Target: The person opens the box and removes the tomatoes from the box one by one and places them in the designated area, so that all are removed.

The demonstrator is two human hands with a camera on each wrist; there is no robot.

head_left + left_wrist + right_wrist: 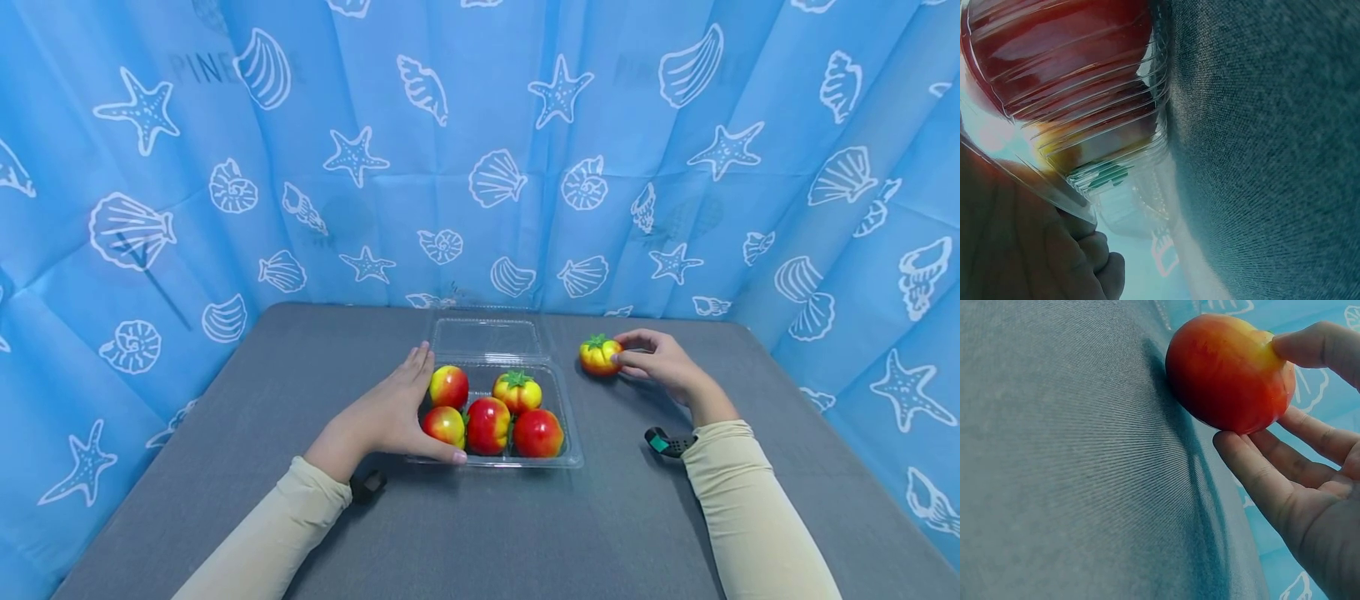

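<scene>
We see the right hand (660, 364) pinching a glossy, rounded red-and-yellow tomato with a green leafy crown (599, 358) between thumb and fingers, crown up; it is too nearly round for a clear long axis. Whether it bears on the desk (487, 533) we cannot tell. The left hand (392, 412) lies with fingers extended along the left side of a clear ribbed plastic box (573, 429), thumb by its near rim, holding no fruit.

The relation that matters, we judge, is sideways: the pinched tomato is just right of the box, level with its far rim, near the desk's far edge, so the box lies leftward and slightly closer to us. The right hand is the nearer to that tomato. Inside the box we count five similar red-and-yellow tomatoes (488, 427), two along the far side with a gap between, three along the near. The clear open lid (487, 336) reaches toward the desk's far edge; beyond hangs a blue curtain with white shells (450, 183).
</scene>
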